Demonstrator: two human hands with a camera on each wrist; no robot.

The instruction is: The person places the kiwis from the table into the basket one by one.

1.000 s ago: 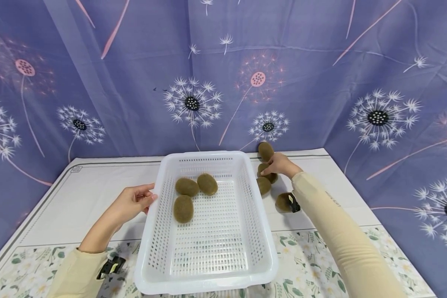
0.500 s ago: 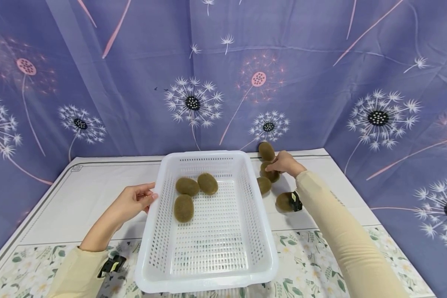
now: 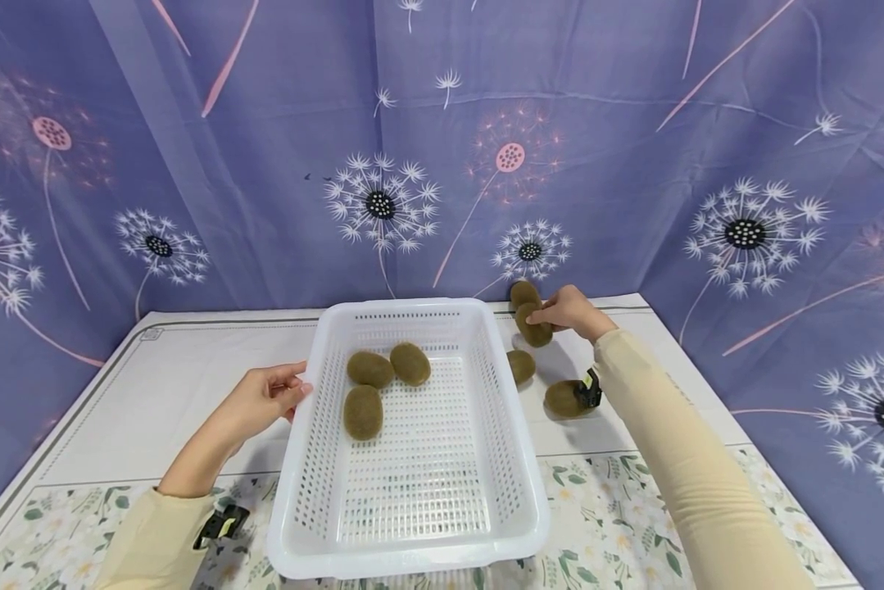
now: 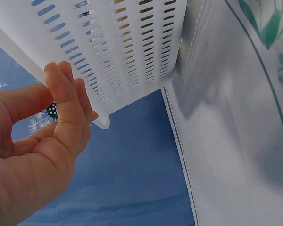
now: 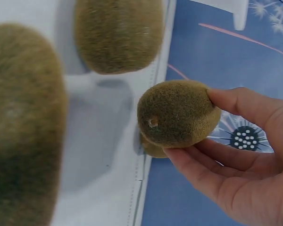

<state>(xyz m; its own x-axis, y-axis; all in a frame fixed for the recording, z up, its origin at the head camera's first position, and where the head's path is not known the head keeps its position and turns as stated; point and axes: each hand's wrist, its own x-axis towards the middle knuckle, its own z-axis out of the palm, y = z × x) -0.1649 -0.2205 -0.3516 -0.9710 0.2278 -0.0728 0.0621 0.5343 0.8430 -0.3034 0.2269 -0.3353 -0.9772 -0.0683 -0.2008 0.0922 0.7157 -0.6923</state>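
Observation:
My right hand (image 3: 573, 311) pinches a brown fuzzy kiwi (image 5: 174, 113) between thumb and fingertips, to the right of the basket's far corner. In the right wrist view the kiwi's stem end shows, with the table a little apart from it. Another kiwi (image 3: 524, 292) lies just behind it, partly hidden. My left hand (image 3: 265, 397) holds the left rim of the white plastic basket (image 3: 294, 483) with curled fingers and thumb; in the left wrist view the fingertips are at the rim. Three kiwis (image 3: 364, 413) lie inside, toward the basket's far left.
Beside the basket's right wall lies a kiwi (image 3: 521, 367), partly covered by the rim. Nearer me is another kiwi (image 3: 565, 399), overlapped by the black wrist camera (image 3: 591, 388). A purple dandelion-print curtain (image 3: 442, 147) hangs behind the white and floral tablecloth (image 3: 213, 344).
The right hand has drawn its kiwi up and away from the table, slightly toward the back and right. The left hand and the basket have stayed put.

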